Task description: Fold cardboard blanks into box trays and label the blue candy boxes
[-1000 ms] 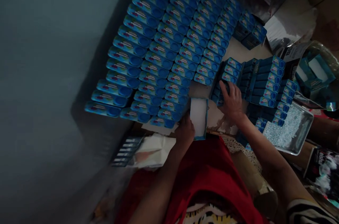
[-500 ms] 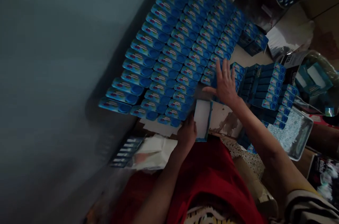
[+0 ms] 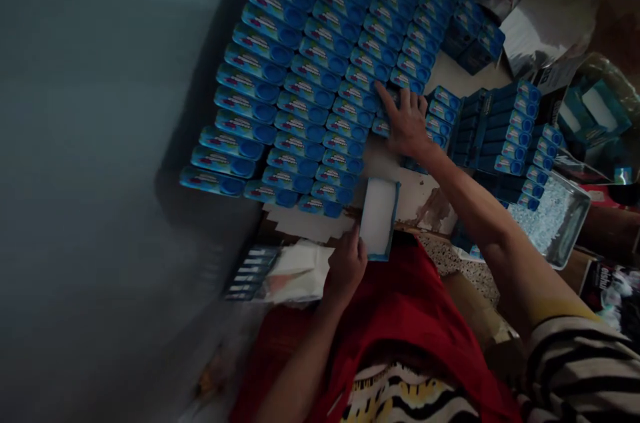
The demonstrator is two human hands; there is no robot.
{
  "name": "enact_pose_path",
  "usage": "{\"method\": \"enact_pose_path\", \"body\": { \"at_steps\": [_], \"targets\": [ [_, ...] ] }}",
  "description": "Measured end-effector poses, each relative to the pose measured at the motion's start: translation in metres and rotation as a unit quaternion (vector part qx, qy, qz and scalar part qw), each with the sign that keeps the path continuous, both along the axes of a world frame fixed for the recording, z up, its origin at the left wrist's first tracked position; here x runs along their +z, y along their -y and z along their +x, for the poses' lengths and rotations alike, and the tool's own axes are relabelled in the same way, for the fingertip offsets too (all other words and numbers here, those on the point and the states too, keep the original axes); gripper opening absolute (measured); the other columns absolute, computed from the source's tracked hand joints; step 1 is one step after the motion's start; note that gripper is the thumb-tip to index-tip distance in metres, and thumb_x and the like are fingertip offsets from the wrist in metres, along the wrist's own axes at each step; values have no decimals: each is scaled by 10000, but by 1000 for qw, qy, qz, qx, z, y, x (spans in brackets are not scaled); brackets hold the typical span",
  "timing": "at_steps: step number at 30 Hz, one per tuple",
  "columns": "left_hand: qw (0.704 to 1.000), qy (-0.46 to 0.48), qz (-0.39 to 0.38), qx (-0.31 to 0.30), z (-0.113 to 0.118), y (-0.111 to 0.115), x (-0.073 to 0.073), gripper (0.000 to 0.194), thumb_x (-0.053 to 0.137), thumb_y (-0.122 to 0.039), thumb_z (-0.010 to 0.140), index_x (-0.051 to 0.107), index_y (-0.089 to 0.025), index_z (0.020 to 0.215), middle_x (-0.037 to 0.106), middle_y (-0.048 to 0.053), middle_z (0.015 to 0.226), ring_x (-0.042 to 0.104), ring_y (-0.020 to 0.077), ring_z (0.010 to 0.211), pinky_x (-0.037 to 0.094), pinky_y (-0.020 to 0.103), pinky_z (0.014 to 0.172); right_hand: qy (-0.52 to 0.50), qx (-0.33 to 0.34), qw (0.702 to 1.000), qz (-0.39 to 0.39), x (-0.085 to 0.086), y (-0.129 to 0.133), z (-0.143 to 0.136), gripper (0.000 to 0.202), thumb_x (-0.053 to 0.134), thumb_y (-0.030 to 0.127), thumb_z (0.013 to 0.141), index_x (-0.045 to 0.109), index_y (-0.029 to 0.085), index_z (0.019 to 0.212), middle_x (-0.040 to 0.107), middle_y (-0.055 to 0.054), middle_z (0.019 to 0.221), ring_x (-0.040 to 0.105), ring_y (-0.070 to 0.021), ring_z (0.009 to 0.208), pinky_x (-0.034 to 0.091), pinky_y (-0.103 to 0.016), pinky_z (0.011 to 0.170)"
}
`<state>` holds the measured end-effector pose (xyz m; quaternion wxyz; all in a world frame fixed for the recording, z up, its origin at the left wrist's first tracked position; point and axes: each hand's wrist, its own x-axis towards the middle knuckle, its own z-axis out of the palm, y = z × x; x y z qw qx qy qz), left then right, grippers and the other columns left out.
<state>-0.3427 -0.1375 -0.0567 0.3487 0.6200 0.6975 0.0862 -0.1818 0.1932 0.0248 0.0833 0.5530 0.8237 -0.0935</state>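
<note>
My left hand (image 3: pixel 347 263) is closed on the side edge of a blue carton (image 3: pixel 379 219), whose white inside faces up, at the table's near edge. My right hand (image 3: pixel 409 121) rests on the near end of a column in the big array of small blue boxes (image 3: pixel 305 86). Its thumb stretches out to the left and its other fingers bend down among the boxes, apart from the thumb. Whether any box is gripped there is hidden. The boxes stand in long, tight columns with printed ends up.
Stacked blue boxes (image 3: pixel 507 126) stand to the right, beside a metal tray (image 3: pixel 575 223) of small pale pieces. A clear bag (image 3: pixel 595 109) with blue cartons lies behind. White packaging (image 3: pixel 300 269) is at the near left, and a grey wall (image 3: pixel 100 143) rises at the left.
My right hand has moved from above the boxes down onto them, its fingers bending. The left hand keeps its hold on the carton. The camera view has shifted a little.
</note>
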Motion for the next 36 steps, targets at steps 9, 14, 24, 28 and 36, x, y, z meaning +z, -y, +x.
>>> {"method": "enact_pose_path", "body": {
  "at_steps": [9,14,24,28,36],
  "targets": [
    [975,67,-25,-212,80,-32,14,570,433,-146,1010,509,-138,1575,690,182,1399,685,288,1245,555,385,1036,-70,-151,980,111,125,177,69,1061,715,484,869,114,296,1723,362,-178,1545,423,-434,1450,433,-657,1176],
    [970,59,-31,-234,139,-96,5,647,450,-142,1006,399,-141,1651,678,180,1378,674,297,1210,550,378,991,-86,-269,941,188,80,249,135,1087,730,473,811,130,283,1698,400,-186,1463,474,-412,1361,471,-655,1117],
    [972,31,-4,-231,131,-94,-15,646,449,-144,998,420,-149,1643,684,172,1334,656,302,1201,524,381,1026,-28,-250,964,85,2,225,146,935,741,402,785,388,177,1621,411,-210,1518,426,-396,1408,417,-574,1178],
    [974,32,0,-222,128,-92,-15,607,438,-163,1014,459,-147,1620,699,177,1313,676,304,1180,527,392,1019,10,-248,965,85,20,202,152,943,766,342,752,415,239,1622,438,-185,1490,464,-402,1355,427,-600,1154],
    [976,55,-11,-208,130,-94,-17,628,466,-161,1002,449,-149,1630,689,176,1360,663,308,1212,515,402,1049,-89,-237,954,161,22,218,152,991,718,421,803,262,255,1667,350,-192,1548,415,-399,1448,437,-615,1168]
  ]
}}
